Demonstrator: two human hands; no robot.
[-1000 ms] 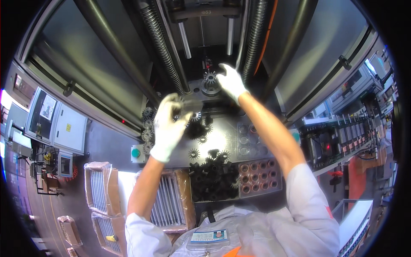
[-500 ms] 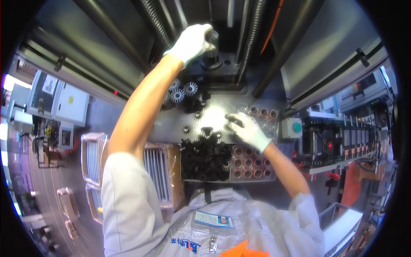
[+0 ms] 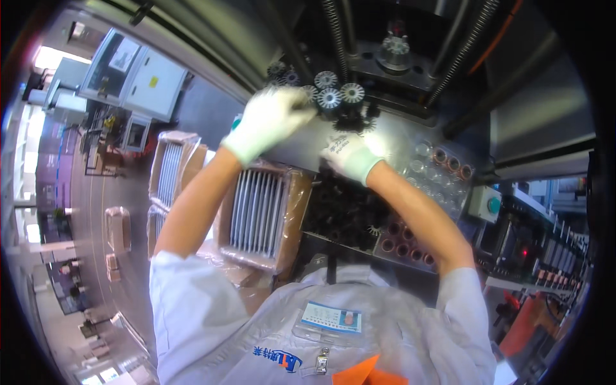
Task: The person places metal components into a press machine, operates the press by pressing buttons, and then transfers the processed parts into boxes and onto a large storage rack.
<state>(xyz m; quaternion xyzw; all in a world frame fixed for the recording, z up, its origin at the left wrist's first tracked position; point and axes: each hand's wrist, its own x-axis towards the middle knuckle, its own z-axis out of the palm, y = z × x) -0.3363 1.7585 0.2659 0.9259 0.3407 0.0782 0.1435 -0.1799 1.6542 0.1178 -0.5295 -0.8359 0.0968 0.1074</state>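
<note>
My left hand (image 3: 268, 120), in a white glove, is smeared by motion left of a group of silvery slotted cores (image 3: 330, 97). Whether its curled fingers hold anything is unclear. My right hand (image 3: 351, 155), also gloved, is at the far edge of a heap of dark toothed cores (image 3: 343, 205), its fingertips hidden. Another small cluster of dark toothed cores (image 3: 351, 120) lies just beyond it on the metal plate. In the machine, a slotted round part (image 3: 395, 45) sits on top of the round fixture (image 3: 393, 61), away from both hands.
Clear trays with copper-coloured rings (image 3: 453, 163) lie to the right, partly under my right forearm. A green button box (image 3: 485, 204) stands beside them. Coil springs (image 3: 337, 38) and dark posts frame the fixture. Cartons of grey rods (image 3: 256, 215) stand at left.
My left hand has come away from the dark cylinder at the fixture, back toward me. My right hand has moved left to the core heap. The whole view has turned.
</note>
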